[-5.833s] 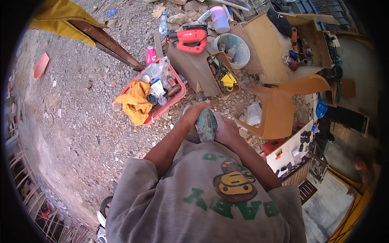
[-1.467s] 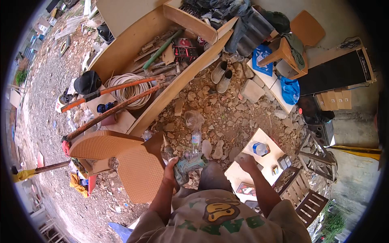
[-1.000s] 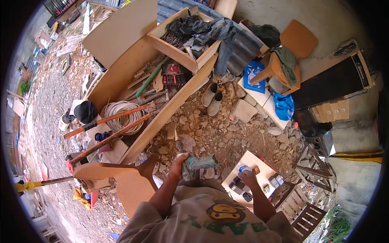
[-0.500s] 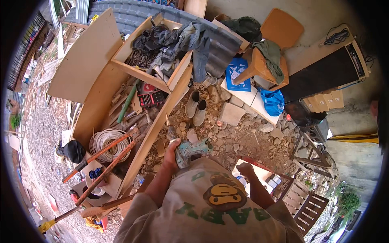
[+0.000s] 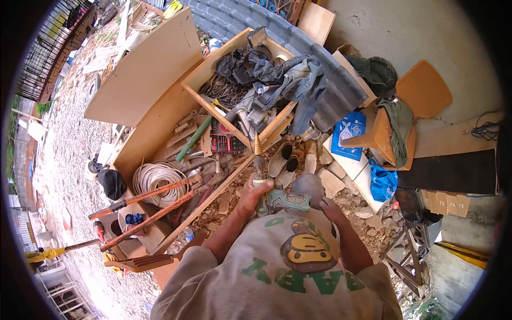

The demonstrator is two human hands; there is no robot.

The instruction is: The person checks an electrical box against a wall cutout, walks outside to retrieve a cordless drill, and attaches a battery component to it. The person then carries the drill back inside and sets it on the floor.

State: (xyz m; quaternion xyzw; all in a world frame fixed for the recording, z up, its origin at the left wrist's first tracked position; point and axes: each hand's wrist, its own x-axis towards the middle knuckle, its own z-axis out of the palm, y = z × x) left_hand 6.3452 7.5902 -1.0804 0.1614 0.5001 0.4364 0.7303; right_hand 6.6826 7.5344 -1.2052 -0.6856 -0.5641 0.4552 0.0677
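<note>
Since only the left hand (image 5: 250, 197), fingers closed, grips the central teal plastic drill (image 5: 288, 200), we judge any roll could swing its gold conical metal bit (image 5: 257, 145) against the pale wooden drawer (image 5: 214, 111) towards 12 o'clock; how open the right hand (image 5: 332, 210) is, we cannot tell.

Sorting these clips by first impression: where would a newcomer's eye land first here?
Probably on the teal power drill in the left hand, near the centre, its gold cone-shaped bit pointing up the picture. Next, perhaps, the coil of white hose at left, inside the long wooden box, and the bright blue plastic bag at right.
</note>
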